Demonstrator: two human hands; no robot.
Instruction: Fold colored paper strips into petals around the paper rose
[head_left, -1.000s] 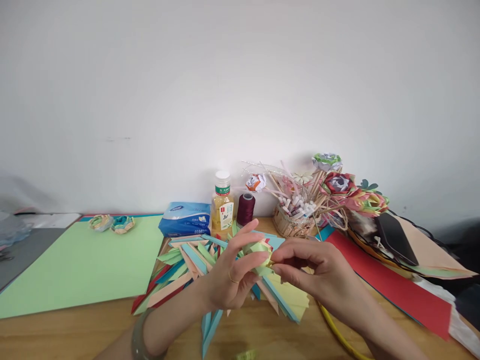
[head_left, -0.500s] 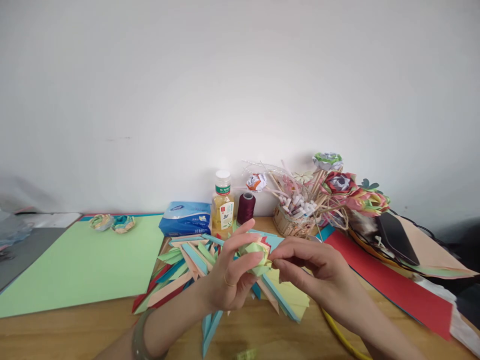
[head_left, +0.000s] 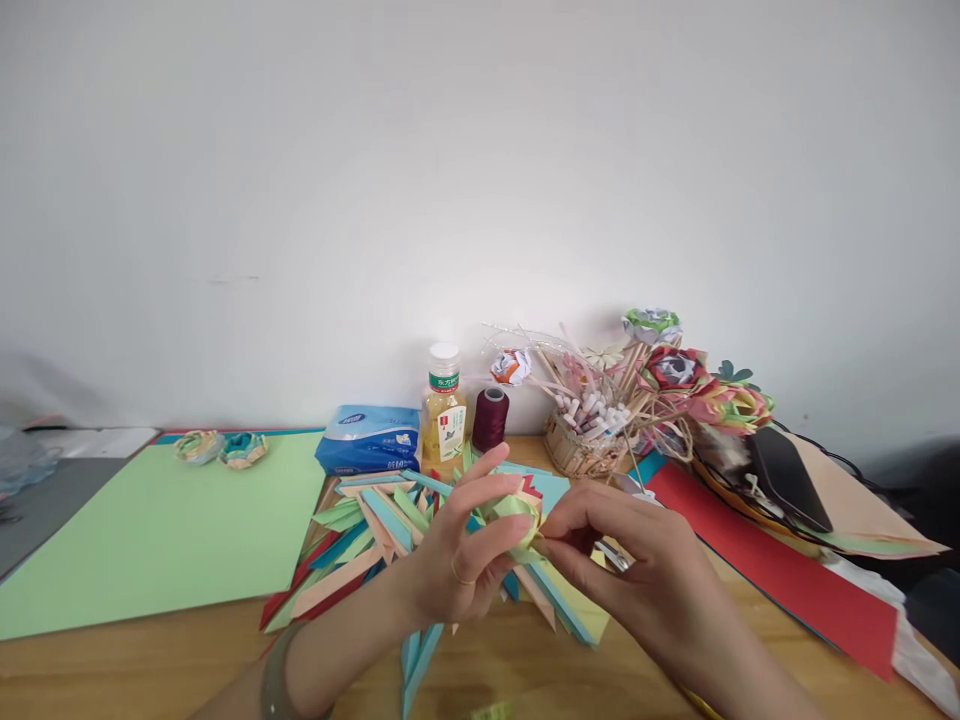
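Above the middle of the table, a folded paper flower (head_left: pixel 516 517) in light green and yellow, with some red at its top, is held between my hands. The fingers of my left hand (head_left: pixel 466 555) wrap round its left side. My right hand (head_left: pixel 630 545) pinches its right edge between thumb and forefinger; the fingertips cover the exact spot. Beneath and behind the hands lies a loose pile of folded paper strips (head_left: pixel 379 525) in blue, green, peach and red. A metal tool (head_left: pixel 613 553) shows partly behind my right hand, its kind hidden.
At the back stand a blue tissue pack (head_left: pixel 369 438), a bottle (head_left: pixel 445 405), a dark red thread spool (head_left: pixel 490 420) and a basket (head_left: pixel 581 450) with paper flowers. Left, two small paper flowers (head_left: pixel 244 450) rest on green sheets (head_left: pixel 165 530). Right are red paper (head_left: pixel 787 570) and a phone (head_left: pixel 787 478).
My right hand has turned slightly and pressed its pinch closer against the flower's edge. My left hand keeps its hold. The metal tool behind my right hand now shows more.
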